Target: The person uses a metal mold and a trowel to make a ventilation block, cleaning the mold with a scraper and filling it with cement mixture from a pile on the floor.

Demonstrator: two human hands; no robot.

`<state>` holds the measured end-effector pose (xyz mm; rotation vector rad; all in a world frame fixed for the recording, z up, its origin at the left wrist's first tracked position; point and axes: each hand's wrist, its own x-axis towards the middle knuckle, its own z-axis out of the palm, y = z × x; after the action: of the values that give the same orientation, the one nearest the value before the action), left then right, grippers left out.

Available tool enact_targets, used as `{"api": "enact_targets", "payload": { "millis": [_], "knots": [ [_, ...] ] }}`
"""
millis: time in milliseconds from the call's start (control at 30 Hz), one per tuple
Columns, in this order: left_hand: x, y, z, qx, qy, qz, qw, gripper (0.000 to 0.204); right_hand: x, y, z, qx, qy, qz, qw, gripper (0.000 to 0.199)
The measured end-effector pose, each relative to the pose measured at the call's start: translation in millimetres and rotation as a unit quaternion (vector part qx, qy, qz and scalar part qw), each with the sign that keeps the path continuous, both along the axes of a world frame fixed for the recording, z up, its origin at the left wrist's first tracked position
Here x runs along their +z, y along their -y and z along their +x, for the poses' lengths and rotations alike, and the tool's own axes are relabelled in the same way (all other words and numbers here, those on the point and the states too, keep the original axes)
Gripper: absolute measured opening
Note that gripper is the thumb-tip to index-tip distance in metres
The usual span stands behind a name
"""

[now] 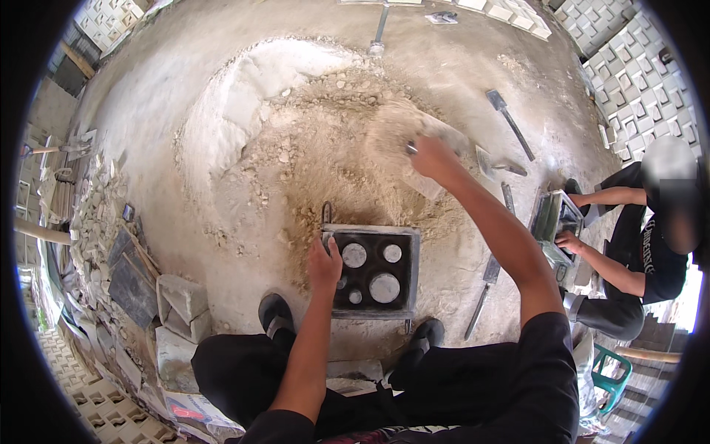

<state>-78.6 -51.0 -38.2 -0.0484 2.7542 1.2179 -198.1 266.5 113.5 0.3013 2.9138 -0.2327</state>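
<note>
My left hand (pixel 324 264) grips the left rim of a square metal mould (pixel 373 314) on the ground between my feet. Inside, its dark floor bears several round pale discs of different sizes. A metal loop sticks up at its far left corner. Beyond the mould, my right hand (pixel 435 157) is closed round the handle of a trowel (pixel 412 148), over the near right side of a heap of sandy mix (pixel 318 148). The trowel's blade and the mix around it are smeared by motion, so its outline is unclear.
White powder (pixel 229 103) rings the heap's far left. To the right lie another trowel (pixel 510 169) and long tools (pixel 510 124). A co-worker (pixel 629 244) sits at right, hands at another mould (pixel 546 216). Rubble (pixel 100 222) and a hollow block (pixel 183 300) are at left.
</note>
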Motion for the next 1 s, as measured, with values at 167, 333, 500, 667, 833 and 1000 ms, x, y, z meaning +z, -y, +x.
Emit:
{"api": "enact_targets", "payload": {
  "millis": [167, 333, 500, 667, 833, 1000],
  "knots": [
    [1, 1, -3, 0.001, -0.012, -0.006, 1.0, 0.058, 14, 13, -21, 0.015, 0.053, 0.165, 0.985, 0.024],
    [-11, -1, -2, 0.0, -0.013, -0.003, 1.0, 0.058, -35, -100, 64, -0.027, 0.106, 0.127, 0.986, 0.026],
    [-14, -3, 0, 0.001, -0.019, 0.018, 1.0, 0.053, -92, -161, 197, -0.131, 0.155, 0.019, 0.979, 0.037],
    [-5, 1, -2, -0.006, 0.034, 0.028, 0.999, 0.052, -147, -142, 221, -0.209, 0.114, -0.07, 0.969, 0.04],
    [1, 0, -3, -0.017, 0.013, 0.004, 1.0, 0.053, -147, -97, 104, -0.157, 0.03, -0.133, 0.978, 0.035],
    [-5, 2, 1, -0.02, 0.019, -0.006, 1.0, 0.053, -140, -93, 42, -0.115, 0.007, -0.085, 0.99, 0.036]
  ]
}}
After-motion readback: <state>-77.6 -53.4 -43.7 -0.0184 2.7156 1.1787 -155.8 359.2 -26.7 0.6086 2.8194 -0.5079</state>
